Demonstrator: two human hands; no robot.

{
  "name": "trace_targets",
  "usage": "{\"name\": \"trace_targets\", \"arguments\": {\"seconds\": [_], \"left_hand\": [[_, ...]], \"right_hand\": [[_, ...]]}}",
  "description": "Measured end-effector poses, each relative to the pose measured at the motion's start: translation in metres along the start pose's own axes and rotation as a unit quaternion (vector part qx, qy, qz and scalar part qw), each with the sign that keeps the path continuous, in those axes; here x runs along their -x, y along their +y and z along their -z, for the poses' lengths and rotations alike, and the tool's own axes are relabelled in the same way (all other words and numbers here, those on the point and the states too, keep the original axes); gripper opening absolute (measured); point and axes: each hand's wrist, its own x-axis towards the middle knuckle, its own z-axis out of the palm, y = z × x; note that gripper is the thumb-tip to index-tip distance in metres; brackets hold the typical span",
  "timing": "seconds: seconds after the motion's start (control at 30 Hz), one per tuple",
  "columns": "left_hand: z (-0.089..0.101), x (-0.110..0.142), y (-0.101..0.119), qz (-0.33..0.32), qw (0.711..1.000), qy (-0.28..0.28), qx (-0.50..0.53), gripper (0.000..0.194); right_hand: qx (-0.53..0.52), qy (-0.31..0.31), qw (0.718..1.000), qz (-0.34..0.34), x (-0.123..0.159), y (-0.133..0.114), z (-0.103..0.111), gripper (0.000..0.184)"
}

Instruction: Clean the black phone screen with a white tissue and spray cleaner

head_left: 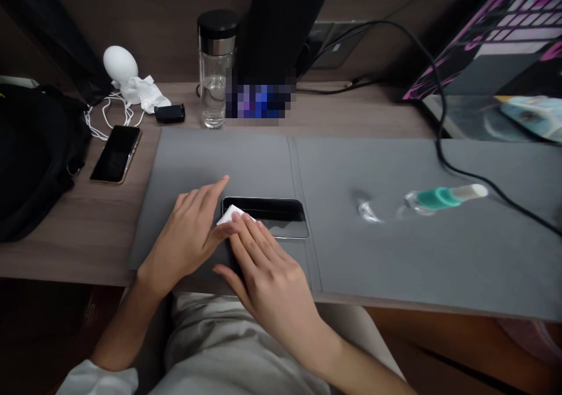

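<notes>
A black smartphone (274, 216) lies screen up on the grey desk mat (219, 155), its lower left corner hidden under my hands. My right hand (266, 278) presses its fingertips on a folded white wipe (230, 215) at the phone's left end. My left hand (188, 237) rests flat on the mat just left of the phone, holding nothing, with its thumb reaching toward the wipe.
To the right on the mat lie a small spray bottle with a teal band (443, 199) and a clear curved piece (366, 212). A black cable (465, 172) crosses the mat. Behind stand a glass water bottle (214, 70) and another phone (116, 154); a black bag (35, 161) sits left.
</notes>
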Motion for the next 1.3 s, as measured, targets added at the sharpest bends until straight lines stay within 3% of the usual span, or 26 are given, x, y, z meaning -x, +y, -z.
{"name": "trace_targets", "arguments": {"seconds": [0.2,0.37,0.83,1.07,1.3], "left_hand": [[0.003,0.002,0.0,0.009,1.0,0.023,0.015,0.092],[0.002,0.002,-0.003,0.015,0.999,0.032,0.002,0.088],[0.0,0.003,-0.006,0.001,0.999,0.027,-0.035,0.085],[0.0,0.001,-0.005,-0.001,0.999,0.018,-0.051,0.087],[0.0,0.001,-0.003,-0.003,0.998,0.013,-0.061,0.087]], "right_hand": [[-0.021,-0.027,0.999,-0.006,-0.026,0.013,-0.009,0.053],[-0.01,-0.004,1.0,0.002,-0.033,0.015,-0.018,0.054],[-0.035,0.01,0.998,0.042,-0.005,0.005,0.0,0.059],[-0.026,0.019,0.998,0.052,0.001,0.026,0.006,0.044],[0.031,0.031,0.999,0.022,0.017,0.042,0.015,0.049]]}}
